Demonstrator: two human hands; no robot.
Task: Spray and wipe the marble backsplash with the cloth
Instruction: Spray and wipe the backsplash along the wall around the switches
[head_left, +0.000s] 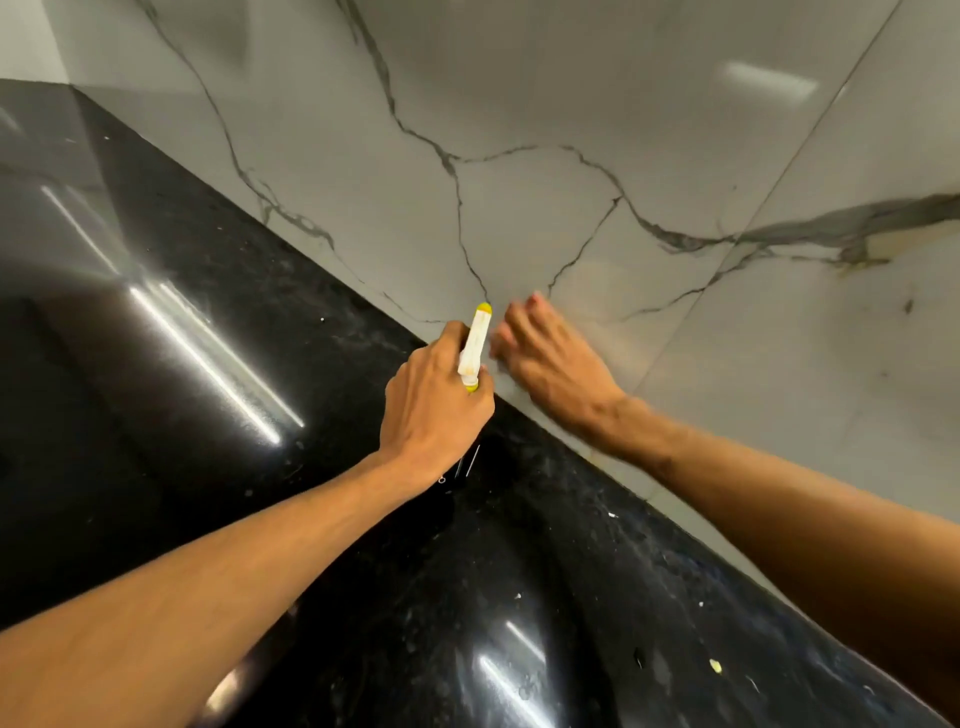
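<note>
My left hand (434, 400) grips a spray bottle; only its white spray head with a yellow nozzle (475, 345) shows, pointing at the marble backsplash (519, 156). The bottle's body is hidden under my hand. My right hand (545, 353) lies just right of the nozzle, fingers stretched out against the lower part of the grey-veined marble, slightly blurred. No cloth is visible in this view; I cannot tell whether anything lies under the right palm.
A glossy black stone countertop (208, 364) runs along the foot of the backsplash, with small crumbs and specks (716, 666) on it near the right. A tile seam (779, 182) runs diagonally through the marble at right.
</note>
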